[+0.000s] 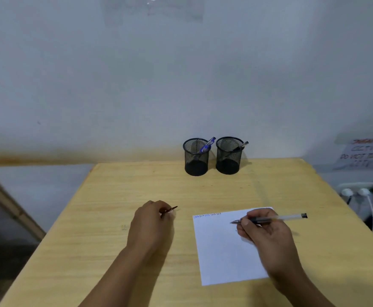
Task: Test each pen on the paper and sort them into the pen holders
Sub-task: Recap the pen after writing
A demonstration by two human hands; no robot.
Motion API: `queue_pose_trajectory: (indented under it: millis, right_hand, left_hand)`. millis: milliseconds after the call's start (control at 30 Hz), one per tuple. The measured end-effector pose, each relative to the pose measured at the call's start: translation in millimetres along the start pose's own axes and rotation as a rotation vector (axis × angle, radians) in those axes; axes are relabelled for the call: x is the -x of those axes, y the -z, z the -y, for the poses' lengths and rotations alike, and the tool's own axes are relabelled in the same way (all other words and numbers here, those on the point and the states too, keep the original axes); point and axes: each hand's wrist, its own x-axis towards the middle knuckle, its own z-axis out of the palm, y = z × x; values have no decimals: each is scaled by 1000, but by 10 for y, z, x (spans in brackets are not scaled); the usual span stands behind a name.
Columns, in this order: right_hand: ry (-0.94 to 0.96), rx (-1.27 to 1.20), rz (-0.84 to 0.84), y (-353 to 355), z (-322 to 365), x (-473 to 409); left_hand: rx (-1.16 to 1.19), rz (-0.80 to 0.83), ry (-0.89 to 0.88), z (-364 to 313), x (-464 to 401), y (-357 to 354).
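My right hand (263,231) grips a clear pen with a black grip (282,218), its tip pointing left just above the white paper (221,251). A line of blue writing runs along the paper's top edge. My left hand (152,220) rests on the table, closed on a small dark pen cap (172,209) that sticks out to the right. Two black mesh pen holders stand at the back: the left holder (196,159) has a blue pen (207,145) in it, the right holder (228,157) a black pen (241,146).
The wooden table (105,229) stands against a pale wall. A white power strip with plugs (356,190) and a printed sign (367,155) sit off the table's right side. A wooden frame (8,202) leans at the left.
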Motion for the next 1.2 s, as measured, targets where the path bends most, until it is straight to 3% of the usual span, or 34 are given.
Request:
queue_pose_trajectory:
  millis: [233, 500, 967, 1200]
  right_hand:
    - [69, 48, 92, -83, 183, -29]
    - [58, 131, 137, -209, 208, 6]
    - [-11, 126, 166, -160, 59, 66]
    - [12, 25, 160, -166, 42, 67]
  left_hand:
    - [295, 103, -126, -356, 278, 59]
    - [291, 129, -274, -575, 444, 51]
    - [374, 175, -267, -610, 581, -8]
    - [529, 206, -225, -678, 578, 18]
